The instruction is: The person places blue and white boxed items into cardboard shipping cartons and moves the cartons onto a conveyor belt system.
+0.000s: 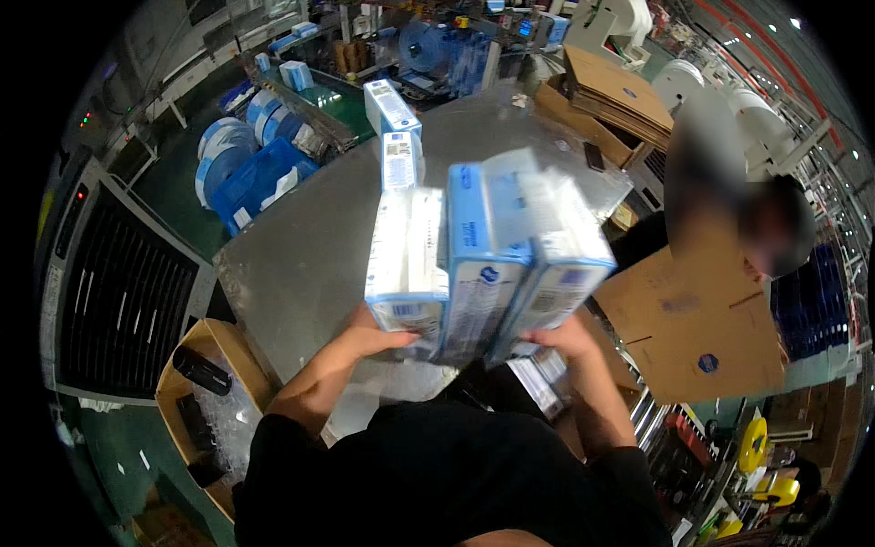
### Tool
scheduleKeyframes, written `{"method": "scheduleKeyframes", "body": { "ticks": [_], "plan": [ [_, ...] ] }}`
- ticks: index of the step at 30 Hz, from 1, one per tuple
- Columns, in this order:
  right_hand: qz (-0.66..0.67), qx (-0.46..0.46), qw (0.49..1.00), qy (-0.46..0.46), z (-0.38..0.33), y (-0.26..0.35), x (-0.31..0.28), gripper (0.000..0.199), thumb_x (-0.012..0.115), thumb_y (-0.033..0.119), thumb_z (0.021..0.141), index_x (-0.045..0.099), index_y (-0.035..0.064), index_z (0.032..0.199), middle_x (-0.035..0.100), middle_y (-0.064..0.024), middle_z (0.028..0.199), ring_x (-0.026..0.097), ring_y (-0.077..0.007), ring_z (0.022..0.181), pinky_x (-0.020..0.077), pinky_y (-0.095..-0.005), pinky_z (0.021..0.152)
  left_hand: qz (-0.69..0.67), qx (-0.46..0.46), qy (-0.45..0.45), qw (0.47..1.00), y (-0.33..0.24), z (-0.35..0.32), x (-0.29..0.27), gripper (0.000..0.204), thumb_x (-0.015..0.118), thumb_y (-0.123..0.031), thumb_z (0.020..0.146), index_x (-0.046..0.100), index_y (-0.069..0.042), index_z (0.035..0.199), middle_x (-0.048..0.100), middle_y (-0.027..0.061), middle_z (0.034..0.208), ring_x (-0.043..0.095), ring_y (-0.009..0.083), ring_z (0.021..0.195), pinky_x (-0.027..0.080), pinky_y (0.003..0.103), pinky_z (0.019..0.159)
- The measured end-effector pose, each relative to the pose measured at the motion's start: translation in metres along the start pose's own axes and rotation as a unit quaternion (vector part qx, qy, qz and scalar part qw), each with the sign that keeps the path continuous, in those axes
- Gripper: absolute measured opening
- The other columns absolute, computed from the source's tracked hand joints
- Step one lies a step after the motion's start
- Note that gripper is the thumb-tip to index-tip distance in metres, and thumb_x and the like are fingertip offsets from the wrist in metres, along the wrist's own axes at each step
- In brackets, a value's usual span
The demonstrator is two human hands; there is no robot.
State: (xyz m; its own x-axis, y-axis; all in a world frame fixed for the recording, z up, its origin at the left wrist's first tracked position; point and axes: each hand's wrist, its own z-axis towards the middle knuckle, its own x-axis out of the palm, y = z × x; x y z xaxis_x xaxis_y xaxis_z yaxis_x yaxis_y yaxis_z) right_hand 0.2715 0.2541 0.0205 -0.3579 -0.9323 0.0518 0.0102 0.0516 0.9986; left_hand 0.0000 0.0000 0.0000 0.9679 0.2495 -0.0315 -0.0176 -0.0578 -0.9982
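Note:
A row of blue-and-white cardboard boxes (488,273), pressed side by side, is lifted in front of me and slightly blurred. My left hand (378,340) grips the row's left end, with the thumb on the near face. At the right end my right hand (567,337) clasps it the same way; the other fingers of both hands are hidden behind or under the boxes. Just beyond the row, two more such boxes (398,159) stand one behind the other on the grey metal table (301,237).
At the right, a person beside an opened brown carton (697,319). Flattened cartons (620,91) are piled at the far right, near a dark phone (593,156). To the left are a carton with plastic wrap (232,415), an air cooler (118,287) and a blue crate (251,187).

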Motion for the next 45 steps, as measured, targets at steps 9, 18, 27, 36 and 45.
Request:
{"method": "scheduleKeyframes", "body": {
  "ticks": [9, 18, 27, 36, 45],
  "plan": [
    [-0.206, 0.098, 0.973, -0.037, -0.219, 0.138, -0.099, 0.098, 0.087, 0.019, 0.063, 0.032, -0.0015, 0.141, 0.049, -0.0151, 0.136, 0.048, -0.0234, 0.122, 0.0389, -0.0374, 0.103, -0.055, 0.037, 0.186, 0.980, 0.022, -0.019, 0.201, 0.056, 0.062, -0.042, 0.090, 0.055, -0.001, 0.127, 0.059, 0.0153, 0.125, 0.057, 0.0242, 0.111, 0.047, 0.039, 0.091],
    [-0.647, 0.261, 0.714, -0.060, -0.229, -0.068, -0.078, 0.063, 0.063, 0.049, 0.084, 0.043, 0.0260, 0.140, 0.046, -0.0132, 0.141, 0.038, -0.0292, 0.133, 0.0283, -0.0572, 0.106, 0.108, -0.143, -0.288, 0.941, 0.046, -0.108, 0.138, 0.033, 0.071, -0.024, 0.087, 0.064, 0.001, 0.108, 0.067, 0.0061, 0.087, 0.061, 0.0121, 0.080, 0.050, 0.028, 0.075],
    [-0.614, 0.473, 0.631, 0.043, -0.294, -0.194, -0.071, 0.105, 0.047, 0.077, 0.078, 0.004, 0.0178, 0.154, -0.001, -0.0137, 0.159, -0.003, -0.0369, 0.146, 0.0012, -0.0578, 0.114, 0.269, -0.112, -0.718, 0.633, 0.176, -0.330, -0.057, 0.036, 0.059, -0.024, 0.093, 0.057, -0.001, 0.121, 0.068, 0.0120, 0.102, 0.064, 0.0220, 0.093, 0.050, 0.035, 0.085],
    [-0.362, 0.237, 0.900, -0.056, -0.204, -0.110, 0.038, 0.044, 0.054, 0.033, 0.095, 0.054, 0.0013, 0.125, 0.060, -0.0192, 0.121, 0.056, -0.0343, 0.113, 0.0429, -0.0377, 0.097, 0.348, -0.597, -0.302, 0.657, 0.290, -0.405, -0.042, 0.053, 0.074, -0.043, 0.075, 0.065, -0.005, 0.109, 0.062, 0.0177, 0.117, 0.060, 0.0333, 0.108, 0.049, 0.043, 0.092],
    [-0.416, 0.189, 0.888, 0.054, -0.236, -0.110, 0.031, 0.041, 0.068, 0.032, 0.085, 0.063, 0.0000, 0.111, 0.068, -0.0150, 0.095, 0.066, -0.0237, 0.090, 0.0494, -0.0327, 0.079, 0.054, -0.200, -0.656, 0.726, 0.183, -0.488, -0.052, 0.024, 0.065, -0.025, 0.087, 0.067, -0.001, 0.084, 0.066, 0.0072, 0.073, 0.059, 0.0138, 0.054, 0.047, 0.029, 0.051]
  ]
}}
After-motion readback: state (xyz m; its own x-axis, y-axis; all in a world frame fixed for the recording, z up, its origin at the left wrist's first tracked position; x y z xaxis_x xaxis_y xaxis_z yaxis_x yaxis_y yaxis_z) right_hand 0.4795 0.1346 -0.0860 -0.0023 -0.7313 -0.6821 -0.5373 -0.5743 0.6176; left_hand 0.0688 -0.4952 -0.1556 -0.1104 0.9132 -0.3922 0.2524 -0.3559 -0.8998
